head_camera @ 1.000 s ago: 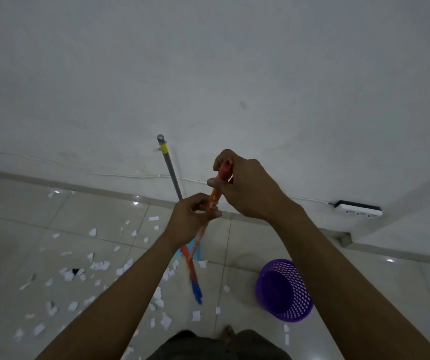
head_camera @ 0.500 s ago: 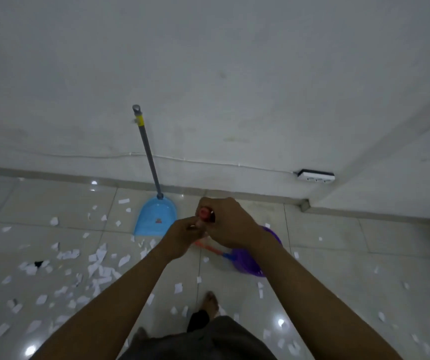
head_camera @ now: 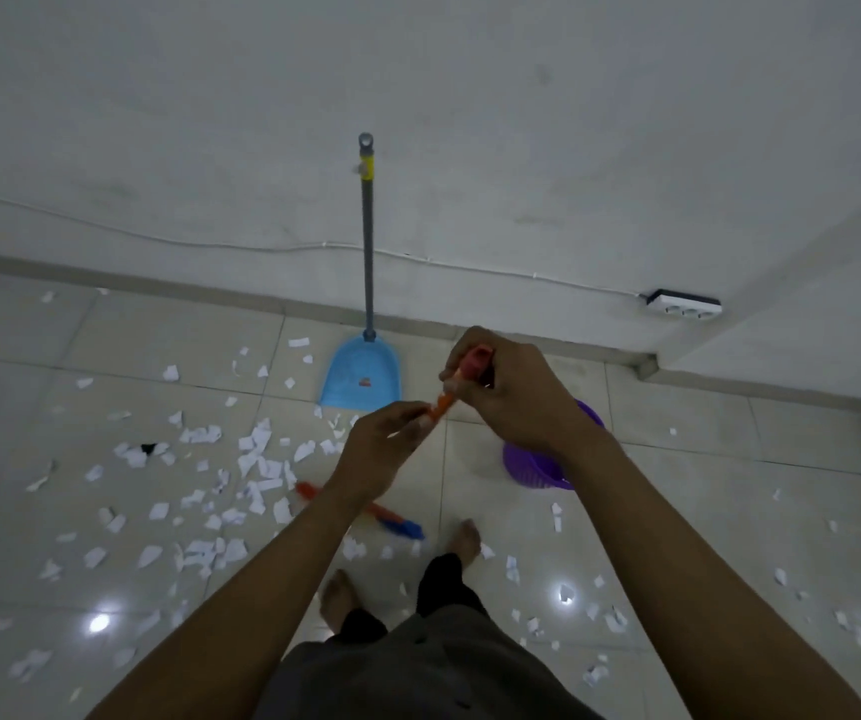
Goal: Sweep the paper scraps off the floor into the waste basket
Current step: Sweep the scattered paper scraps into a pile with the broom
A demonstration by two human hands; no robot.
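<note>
Both hands grip an orange-handled broom [head_camera: 446, 402]. My right hand [head_camera: 511, 394] is closed around the top of the handle, and my left hand [head_camera: 381, 449] holds it just below. The broom's orange and blue lower end [head_camera: 392, 522] shows on the floor under my left forearm. White paper scraps [head_camera: 257, 459] lie scattered over the tiled floor, thickest at the left, with more at the right [head_camera: 563, 589]. A purple mesh waste basket [head_camera: 537, 467] stands on the floor, half hidden behind my right wrist.
A blue dustpan [head_camera: 361, 379] with a long grey handle leans upright against the white wall. A white power strip [head_camera: 683, 306] and its cable run along the wall at the right. My bare feet [head_camera: 465, 537] stand among the scraps.
The view has shifted so the dustpan now sits left of my hands' centre. My hands have tilted the broom handle, and its lower end now lies to the left under my left arm.
</note>
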